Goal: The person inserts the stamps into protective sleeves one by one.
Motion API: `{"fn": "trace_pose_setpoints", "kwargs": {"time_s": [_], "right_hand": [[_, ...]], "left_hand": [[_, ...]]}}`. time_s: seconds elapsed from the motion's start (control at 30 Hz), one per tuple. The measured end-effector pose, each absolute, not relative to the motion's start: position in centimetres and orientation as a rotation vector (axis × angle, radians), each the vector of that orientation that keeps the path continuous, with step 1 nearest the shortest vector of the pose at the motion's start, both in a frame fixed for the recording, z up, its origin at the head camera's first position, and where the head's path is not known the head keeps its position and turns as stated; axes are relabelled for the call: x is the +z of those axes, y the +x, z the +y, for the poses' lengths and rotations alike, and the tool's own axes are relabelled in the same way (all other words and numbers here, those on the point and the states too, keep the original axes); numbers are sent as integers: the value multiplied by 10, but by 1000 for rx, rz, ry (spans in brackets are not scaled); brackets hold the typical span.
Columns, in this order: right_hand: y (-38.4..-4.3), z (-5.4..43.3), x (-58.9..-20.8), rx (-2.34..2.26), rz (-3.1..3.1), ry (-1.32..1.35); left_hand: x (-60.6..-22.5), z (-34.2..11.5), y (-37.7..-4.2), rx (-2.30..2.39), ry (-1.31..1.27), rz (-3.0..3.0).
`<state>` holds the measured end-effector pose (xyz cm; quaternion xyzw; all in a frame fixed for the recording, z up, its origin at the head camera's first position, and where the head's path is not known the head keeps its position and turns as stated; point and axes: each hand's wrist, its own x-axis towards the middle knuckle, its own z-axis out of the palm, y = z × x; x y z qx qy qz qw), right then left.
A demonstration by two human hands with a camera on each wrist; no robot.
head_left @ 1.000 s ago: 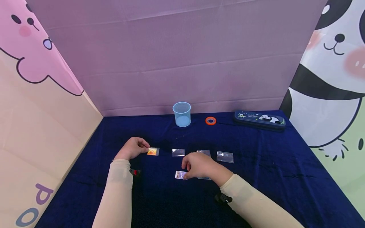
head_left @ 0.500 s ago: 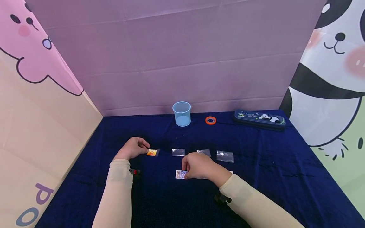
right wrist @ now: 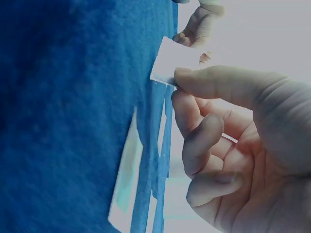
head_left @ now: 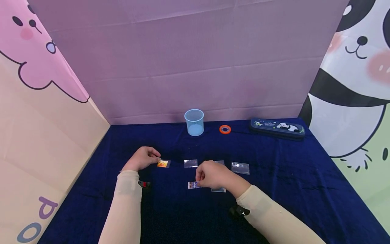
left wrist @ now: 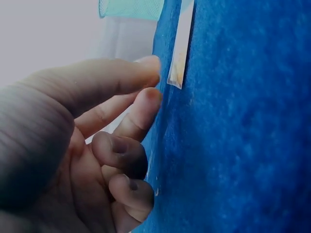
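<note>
My right hand (head_left: 214,174) pinches a small purple-and-white printed card (head_left: 192,185) between thumb and fingertips. In the right wrist view the pale card (right wrist: 175,62) stands tilted away from the blue cloth. Another card (head_left: 218,190) lies partly hidden beneath the right hand. On the left, my left hand (head_left: 143,158) rests beside an orange-yellow card in a clear sleeve (head_left: 164,163). The left wrist view shows its fingers loosely bent, with nothing between thumb and index finger, and the sleeved card (left wrist: 180,53) just past the fingertips.
Clear plastic sleeves (head_left: 190,163) lie in a row on the dark blue cloth (head_left: 170,210), one partly behind the right hand and another sleeve (head_left: 240,167) at right. Toward the back are a blue mesh cup (head_left: 194,122), an orange tape roll (head_left: 225,129) and a panda pencil case (head_left: 277,128).
My right hand has shifted slightly up and right with the purple card, and the card beneath that hand shows more than half a second ago. The left hand stays nearly still.
</note>
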<state>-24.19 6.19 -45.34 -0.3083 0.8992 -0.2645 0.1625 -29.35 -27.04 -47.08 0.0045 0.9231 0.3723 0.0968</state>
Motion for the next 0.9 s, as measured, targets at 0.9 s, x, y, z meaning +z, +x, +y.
{"fn": "trace_pose_setpoints", "kwargs": {"time_s": [0.9], "right_hand": [[-260, 94, -419, -1015, 2604, -831]], "left_hand": [[-455, -184, -287, 1004, 214, 2908]]}}
